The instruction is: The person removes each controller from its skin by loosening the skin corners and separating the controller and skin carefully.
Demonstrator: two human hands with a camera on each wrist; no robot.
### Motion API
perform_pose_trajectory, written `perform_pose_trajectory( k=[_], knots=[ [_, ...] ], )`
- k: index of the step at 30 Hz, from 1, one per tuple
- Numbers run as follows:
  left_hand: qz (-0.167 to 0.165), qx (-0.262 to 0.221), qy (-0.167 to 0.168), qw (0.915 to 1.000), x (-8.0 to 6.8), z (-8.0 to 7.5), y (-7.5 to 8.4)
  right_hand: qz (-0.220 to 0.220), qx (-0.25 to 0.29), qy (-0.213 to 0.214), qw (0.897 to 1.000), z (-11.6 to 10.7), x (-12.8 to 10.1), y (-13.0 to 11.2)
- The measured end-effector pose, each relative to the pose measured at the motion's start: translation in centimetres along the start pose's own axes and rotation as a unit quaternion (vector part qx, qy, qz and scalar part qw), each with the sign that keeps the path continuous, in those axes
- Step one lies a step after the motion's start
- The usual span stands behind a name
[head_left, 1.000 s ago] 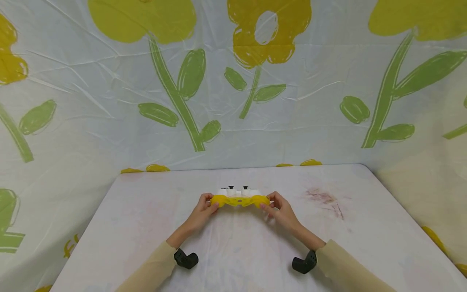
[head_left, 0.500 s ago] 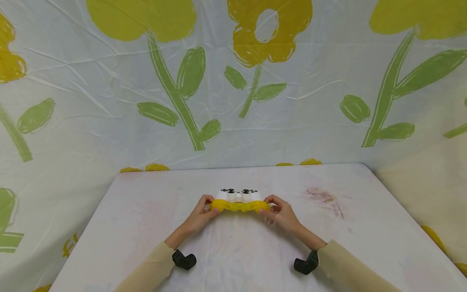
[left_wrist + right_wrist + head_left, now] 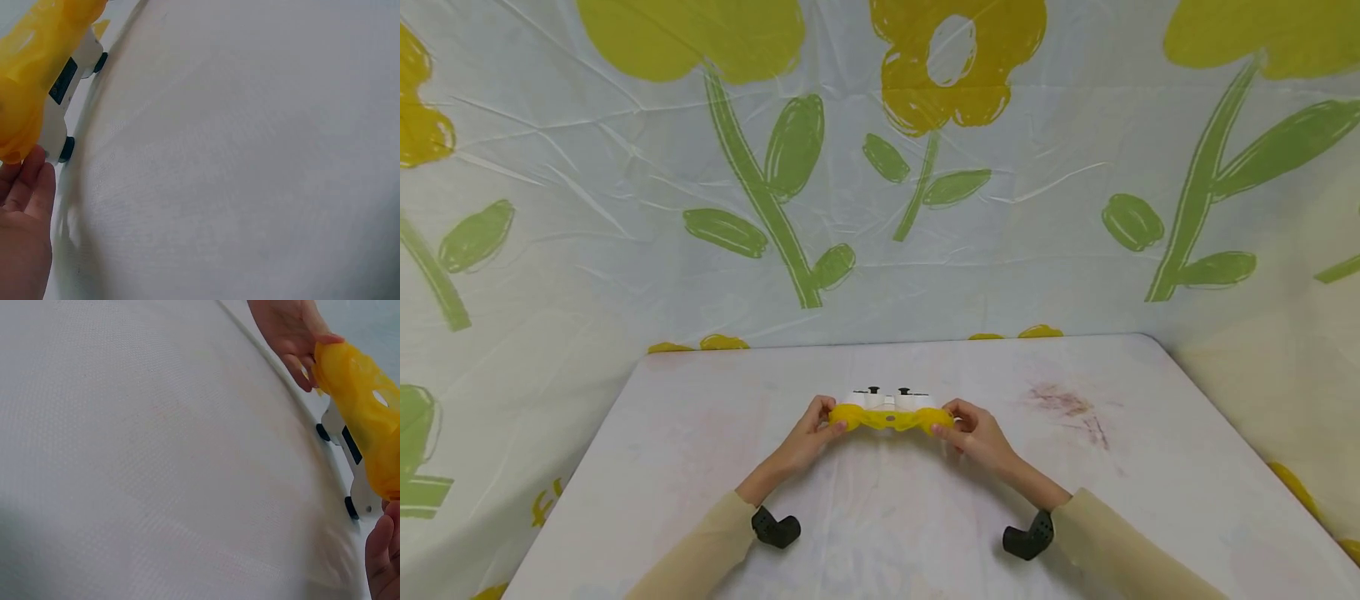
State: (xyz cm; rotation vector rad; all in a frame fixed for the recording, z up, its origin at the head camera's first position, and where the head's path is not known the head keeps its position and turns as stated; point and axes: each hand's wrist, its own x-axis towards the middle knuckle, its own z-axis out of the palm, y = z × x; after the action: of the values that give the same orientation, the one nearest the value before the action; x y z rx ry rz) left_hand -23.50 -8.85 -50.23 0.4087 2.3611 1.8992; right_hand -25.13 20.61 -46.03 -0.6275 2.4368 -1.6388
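- Left hand (image 3: 808,437) and right hand (image 3: 973,433) each pinch an end of the yellow cover (image 3: 891,417) at frame centre.
- The cover sits only partly over the white controller (image 3: 891,398); its top remains bare, judging by the head view.

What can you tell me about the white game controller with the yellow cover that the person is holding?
The game controller is white with two black thumbsticks sticking up and small black buttons. A soft, rubbery-looking yellow cover wraps its near side only, wrinkled and loose, with round cut-outs; the far white part is bare. It lies level, lengthwise left to right, low over the white table; whether it touches is unclear. The left hand grips its left end and the right hand its right end, fingers curled on the cover.
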Motion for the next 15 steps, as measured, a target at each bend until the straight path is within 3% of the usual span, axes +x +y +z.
perform_pose_trajectory(
  k=[3,7,15],
  knots=[
    [0.009,-0.024,-0.011,0.9996,0.0,0.0,-0.2,0.011,-0.015,-0.001,1.000,0.0,-0.1,0.7],
    [0.020,-0.067,-0.018,0.9974,-0.1,0.1,-0.7,0.028,-0.011,-0.001,1.000,0.3,0.1,3.4],
    [0.010,-0.113,0.023,0.9933,0.1,0.6,-1.3,0.039,0.006,0.002,0.999,0.6,0.0,3.4]
  ],
)
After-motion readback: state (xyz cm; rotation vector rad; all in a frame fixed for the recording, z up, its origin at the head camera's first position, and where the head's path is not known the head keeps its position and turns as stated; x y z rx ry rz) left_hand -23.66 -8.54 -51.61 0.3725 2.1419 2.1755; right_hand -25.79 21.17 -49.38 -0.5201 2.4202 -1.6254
